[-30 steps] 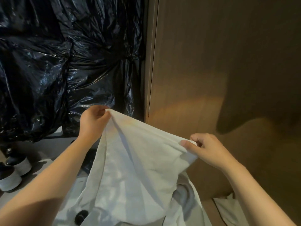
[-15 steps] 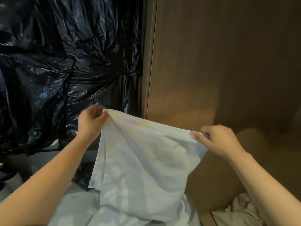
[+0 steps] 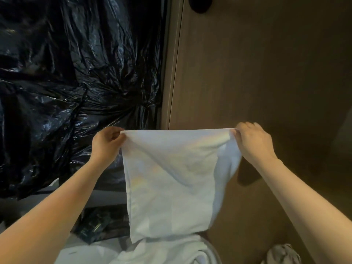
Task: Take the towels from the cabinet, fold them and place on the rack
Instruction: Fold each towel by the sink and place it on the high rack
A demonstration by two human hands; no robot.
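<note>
The person is holding a white towel [image 3: 171,178] up in the air, stretched flat between both hands so its top edge runs taut and level. The left hand [image 3: 106,143] has its fingers curled in and pinches the towel's upper left corner between thumb and fingers. The right hand [image 3: 253,141], its back turned up, has its fingers bent over the upper right corner and grips it the same way. The towel hangs straight down from that edge. A second layer shows behind the front one along the right side, so it looks doubled over, and a soft diagonal crease sags across the upper half. Its lower edge ends just above a heap of white cloth [image 3: 162,250] lying low in front of the person; I cannot tell whether the two touch. Behind the left half of the scene hangs crinkled black plastic sheeting [image 3: 76,73], and behind the right half stands a brown wood-grain panel [image 3: 266,73] with a dark knob [image 3: 200,4] near its top. A crumpled grey-white cloth [image 3: 282,254] lies down at the lower right, apart from the held towel.
</note>
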